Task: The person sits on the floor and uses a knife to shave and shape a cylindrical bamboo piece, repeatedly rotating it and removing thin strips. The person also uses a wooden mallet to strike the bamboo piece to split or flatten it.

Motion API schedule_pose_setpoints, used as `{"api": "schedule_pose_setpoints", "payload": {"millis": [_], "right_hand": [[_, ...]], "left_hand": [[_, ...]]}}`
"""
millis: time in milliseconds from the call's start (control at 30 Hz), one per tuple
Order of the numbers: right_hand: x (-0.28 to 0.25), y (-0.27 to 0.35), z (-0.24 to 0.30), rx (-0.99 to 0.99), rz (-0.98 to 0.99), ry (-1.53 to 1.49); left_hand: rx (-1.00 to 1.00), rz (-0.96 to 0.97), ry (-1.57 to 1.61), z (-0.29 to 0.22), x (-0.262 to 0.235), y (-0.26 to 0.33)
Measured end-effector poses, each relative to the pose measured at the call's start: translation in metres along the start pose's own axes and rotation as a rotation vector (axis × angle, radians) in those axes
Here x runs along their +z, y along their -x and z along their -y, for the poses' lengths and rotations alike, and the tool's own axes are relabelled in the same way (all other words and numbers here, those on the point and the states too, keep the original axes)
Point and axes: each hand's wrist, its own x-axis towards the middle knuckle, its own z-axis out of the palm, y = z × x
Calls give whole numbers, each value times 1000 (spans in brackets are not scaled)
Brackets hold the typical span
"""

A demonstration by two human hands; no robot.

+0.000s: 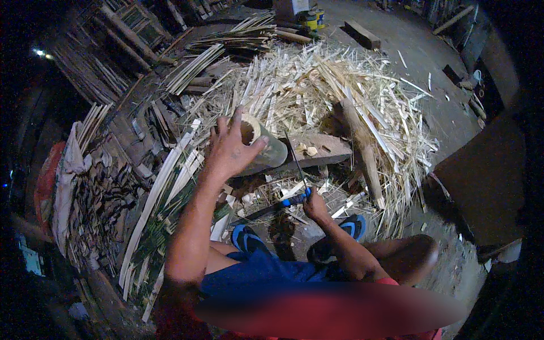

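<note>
My left hand (231,148) grips the rim of a short hollow bamboo section (266,148) that lies tilted on a flat wooden block (320,148). My right hand (313,205) is closed on the blue handle of a thin-bladed knife (296,161), whose blade points up toward the bamboo. I sit low with knees bent, and my feet in blue sandals (354,225) rest on the ground below the block.
A big heap of pale bamboo splints and shavings (334,90) lies behind the block. Long split strips (164,187) lie at my left beside a sack of scraps (73,187). A thick wooden club (362,150) leans at the right. Cans (314,18) stand far back.
</note>
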Motion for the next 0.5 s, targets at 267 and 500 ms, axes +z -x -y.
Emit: {"api": "schedule_pose_setpoints", "payload": {"millis": [267,500], "right_hand": [[-38,-3,89,-460,-170,-232],[-35,-48,67,-269,-74,-100]], "left_hand": [[118,-44,61,9,4,0],[127,-84,89,6,4,11]]}}
